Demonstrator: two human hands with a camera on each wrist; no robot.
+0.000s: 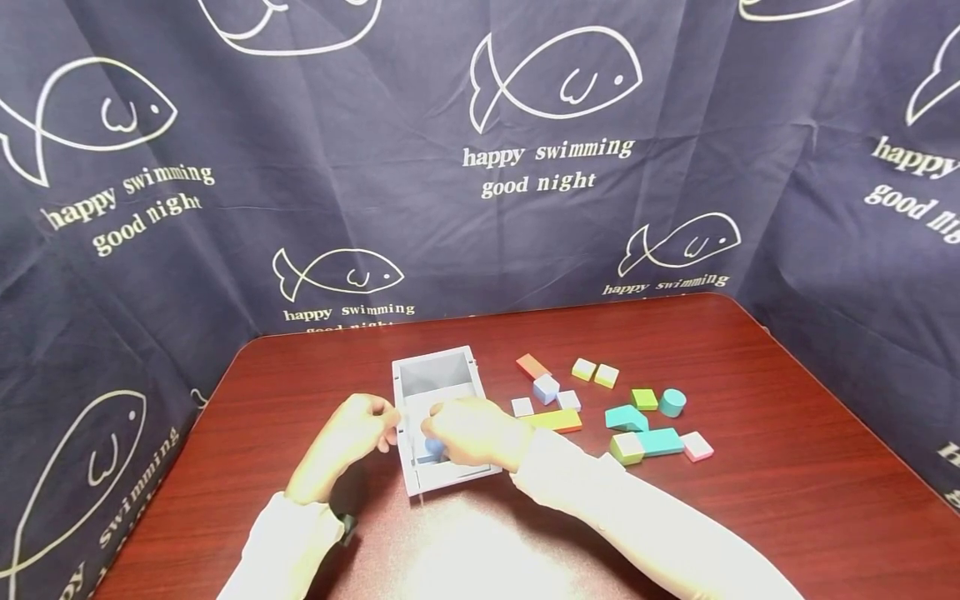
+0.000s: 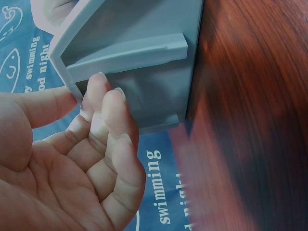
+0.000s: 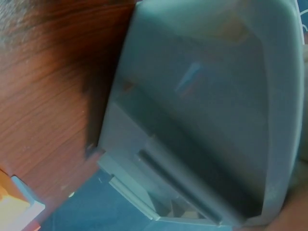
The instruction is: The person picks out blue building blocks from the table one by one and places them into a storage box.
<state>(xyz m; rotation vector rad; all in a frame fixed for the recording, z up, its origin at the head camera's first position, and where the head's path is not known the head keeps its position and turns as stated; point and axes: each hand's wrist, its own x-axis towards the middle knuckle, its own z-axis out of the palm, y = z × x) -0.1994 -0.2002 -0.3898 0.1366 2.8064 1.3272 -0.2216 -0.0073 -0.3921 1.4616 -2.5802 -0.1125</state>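
A light grey box (image 1: 432,357) stands on the table, its compartment facing up. At its left rim my left hand (image 1: 365,429) pinches the edge; in the left wrist view the thumb lies at the rim and the curled fingers rest along the ribbed outer wall (image 2: 159,98). My right hand (image 1: 472,431) reaches over the near half of the box with curled fingers. A blue piece (image 1: 434,447) shows under those fingers, held by them; its full shape is hidden. The right wrist view shows the box's outer wall (image 3: 207,101), blurred, with the right fingers out of sight.
Right of the box lie several toy blocks: an orange plank (image 1: 533,367), a yellow plank (image 1: 558,420), a pale blue cube (image 1: 546,388), a teal cylinder (image 1: 672,402), a teal block (image 1: 660,442) and a pink-edged block (image 1: 697,446). A printed dark curtain (image 1: 525,233) surrounds the table (image 1: 780,467).
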